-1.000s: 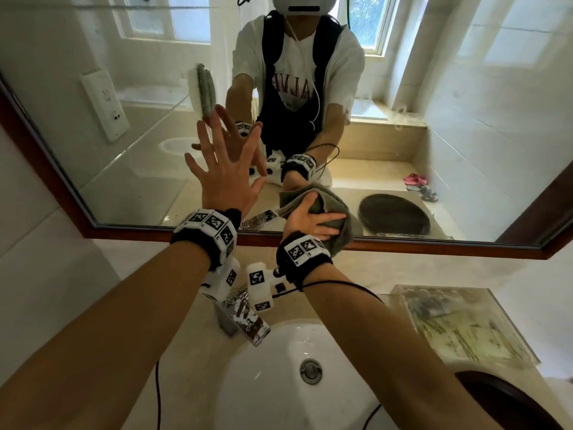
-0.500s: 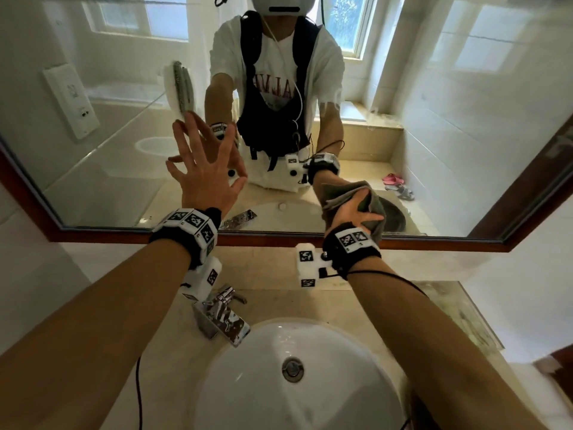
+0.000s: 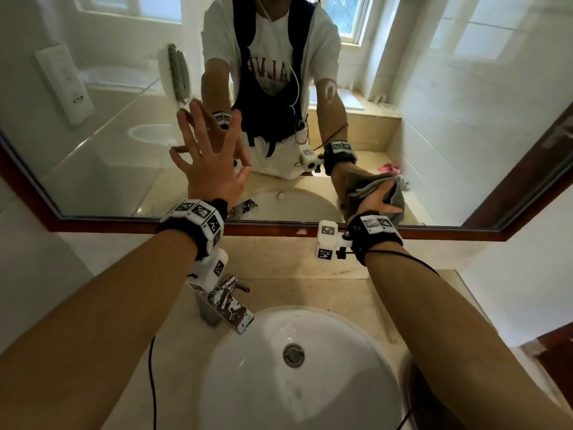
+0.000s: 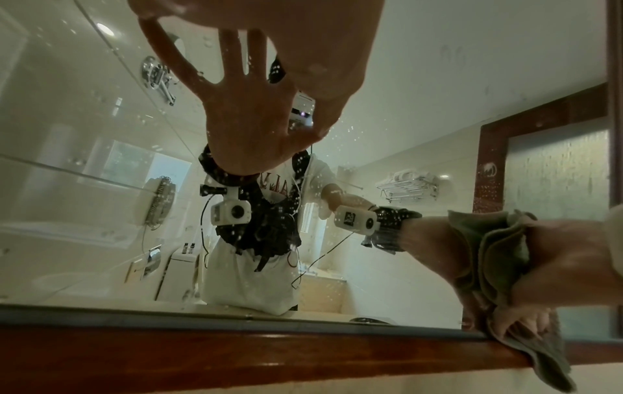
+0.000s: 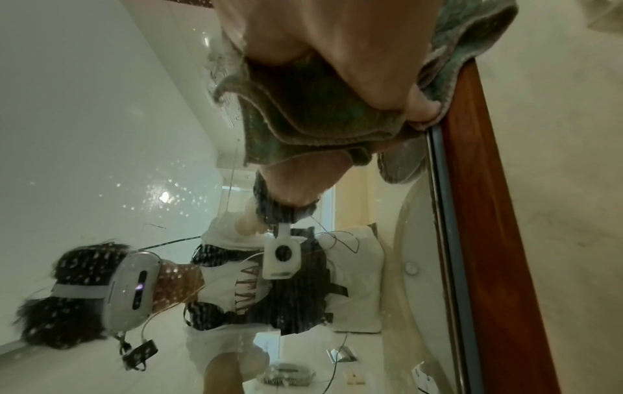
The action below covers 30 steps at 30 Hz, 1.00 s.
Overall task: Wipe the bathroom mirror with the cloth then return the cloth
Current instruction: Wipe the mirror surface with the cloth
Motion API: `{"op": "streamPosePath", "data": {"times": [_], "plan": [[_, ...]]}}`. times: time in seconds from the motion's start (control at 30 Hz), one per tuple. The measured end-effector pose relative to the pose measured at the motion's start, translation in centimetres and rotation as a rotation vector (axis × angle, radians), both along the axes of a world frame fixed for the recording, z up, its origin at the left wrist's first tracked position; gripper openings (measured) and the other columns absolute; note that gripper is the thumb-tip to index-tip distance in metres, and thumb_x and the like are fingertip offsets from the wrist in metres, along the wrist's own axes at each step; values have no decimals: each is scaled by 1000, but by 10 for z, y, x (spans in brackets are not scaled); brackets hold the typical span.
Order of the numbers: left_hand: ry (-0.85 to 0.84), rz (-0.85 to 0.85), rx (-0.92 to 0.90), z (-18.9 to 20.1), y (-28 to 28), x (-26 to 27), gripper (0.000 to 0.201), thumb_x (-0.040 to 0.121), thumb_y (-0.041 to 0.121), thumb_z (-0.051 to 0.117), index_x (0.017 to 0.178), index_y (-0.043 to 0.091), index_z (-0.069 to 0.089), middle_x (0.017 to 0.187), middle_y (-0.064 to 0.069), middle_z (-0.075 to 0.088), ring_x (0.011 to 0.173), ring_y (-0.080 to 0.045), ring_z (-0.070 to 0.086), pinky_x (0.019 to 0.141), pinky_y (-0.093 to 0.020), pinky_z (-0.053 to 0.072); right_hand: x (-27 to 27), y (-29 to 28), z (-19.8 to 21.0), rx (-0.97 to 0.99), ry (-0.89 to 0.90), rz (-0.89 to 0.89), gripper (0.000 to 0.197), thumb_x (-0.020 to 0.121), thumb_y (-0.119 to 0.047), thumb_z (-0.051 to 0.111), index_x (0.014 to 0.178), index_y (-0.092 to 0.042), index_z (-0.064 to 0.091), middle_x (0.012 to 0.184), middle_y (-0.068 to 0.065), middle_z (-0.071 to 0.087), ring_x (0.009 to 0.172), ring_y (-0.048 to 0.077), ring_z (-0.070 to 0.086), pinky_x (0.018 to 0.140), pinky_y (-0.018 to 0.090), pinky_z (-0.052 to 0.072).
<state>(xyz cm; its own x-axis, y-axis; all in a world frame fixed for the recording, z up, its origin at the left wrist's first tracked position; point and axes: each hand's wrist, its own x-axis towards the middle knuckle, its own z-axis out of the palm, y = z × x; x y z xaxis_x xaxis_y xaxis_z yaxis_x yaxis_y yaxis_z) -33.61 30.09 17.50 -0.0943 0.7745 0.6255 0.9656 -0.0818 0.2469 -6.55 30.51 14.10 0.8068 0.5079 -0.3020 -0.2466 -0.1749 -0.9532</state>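
The bathroom mirror [image 3: 434, 113] fills the wall above the worktop [image 3: 325, 293] and its white basin [image 3: 310, 383]; the wiping step is in hand, at the lower right of the glass just above the wooden frame [image 3: 310, 228]. The right hand [image 3: 370, 204] presses the bunched grey-green cloth [image 3: 395, 201] against the glass, fingers curled over it, one corner draping onto the frame. The left hand [image 3: 210, 169] is spread flat with straight fingers on the glass, holding nothing. The next move probably calls for firm, overlapping strokes across the speckled areas. The mirror's top and side edges are cut off, and the cloth's return place is not identifiable.
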Motion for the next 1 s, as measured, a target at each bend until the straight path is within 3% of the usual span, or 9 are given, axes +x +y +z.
{"op": "streamPosePath", "data": {"times": [0.13,0.2,0.3,0.43,0.63,0.87,1.0], "plan": [[19,12,4,0,2,0,102,79,59,67,151,44,-4,158,-26,-9,144,-47,-8,102,-77,19,2,6,-4,-54,-15,31,92,81,-80,33,153,-25,15,153,13,32,137,34,37,113,50,31],[29,30,-2,0,1,1,101,79,59,66,151,43,-3,158,-27,-8,144,-47,-7,102,-76,21,1,9,-5,-72,28,52,96,81,-81,30,155,-26,2,159,14,16,144,37,23,117,52,22],[36,43,-22,1,0,3,98,80,60,64,151,41,-1,158,-27,-10,144,-47,-10,103,-75,21,-2,7,-3,-164,13,92,91,89,-73,30,153,-23,-12,160,22,1,145,42,13,119,49,11],[51,57,-36,0,0,2,97,82,60,62,151,41,-2,157,-27,-12,144,-46,-12,103,-74,22,-19,-1,-15,-131,-121,183,93,92,-65,39,153,-20,-14,159,25,-8,146,42,8,118,49,6],[73,77,-46,2,-2,0,98,82,56,65,151,41,-4,157,-26,-14,144,-44,-13,102,-73,26,-45,-7,-47,-29,-308,245,93,91,-51,55,154,-14,-2,158,26,-13,147,42,-6,117,51,0],[129,87,12,1,-4,-5,94,81,61,62,152,39,5,158,-28,-4,145,-46,-3,101,-68,33,-58,0,-45,8,-229,204,92,93,-51,51,154,-13,-8,158,24,-15,147,39,-6,118,49,-1],[148,73,27,5,-5,-14,90,81,61,61,151,42,8,159,-25,-2,146,-43,1,102,-67,30,-82,2,-41,7,-169,195,93,94,-54,48,153,-15,-11,158,22,-16,148,37,-5,118,46,-1]]}}
